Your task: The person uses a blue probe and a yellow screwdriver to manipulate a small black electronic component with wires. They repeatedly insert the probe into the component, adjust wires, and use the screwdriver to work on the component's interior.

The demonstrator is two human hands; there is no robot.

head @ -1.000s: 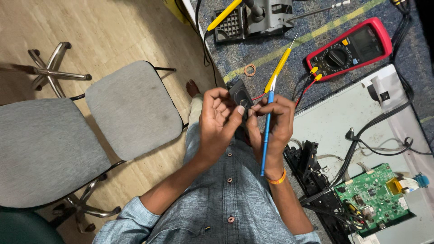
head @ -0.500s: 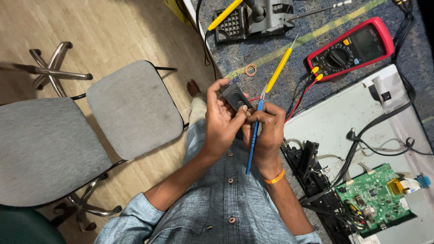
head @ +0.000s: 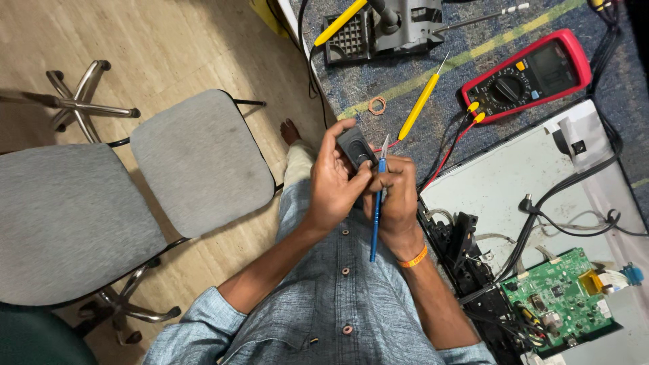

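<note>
The fingers of the left hand (head: 334, 186) are curled around a small black part (head: 356, 150) and grip it from the side, with the thumb on its front face. The part stays in the air above the lap of the person, just beside the edge of the work table (head: 405, 74). The right hand (head: 395, 203) is closed around a thin blue tool (head: 376, 209), which it holds like a pen. The bright tip of the tool points up and is at the black part; whether it really touches cannot be told. The blue handle goes down past the wrist, where there is an orange band (head: 412, 257).

Both hands are close together, touching, in front of the grey-blue shirt (head: 338, 304).

On the table, near the hands, lies a yellow screwdriver (head: 419, 107) and a small rubber ring (head: 376, 105). Farther right is a red multimeter (head: 531, 74) with red and black leads. Below it lies a white panel (head: 514, 176) with black cables on it, and a green circuit board (head: 561, 297) is at the lower right. To the left stand two grey chairs (head: 196, 162) on the wooden floor.
</note>
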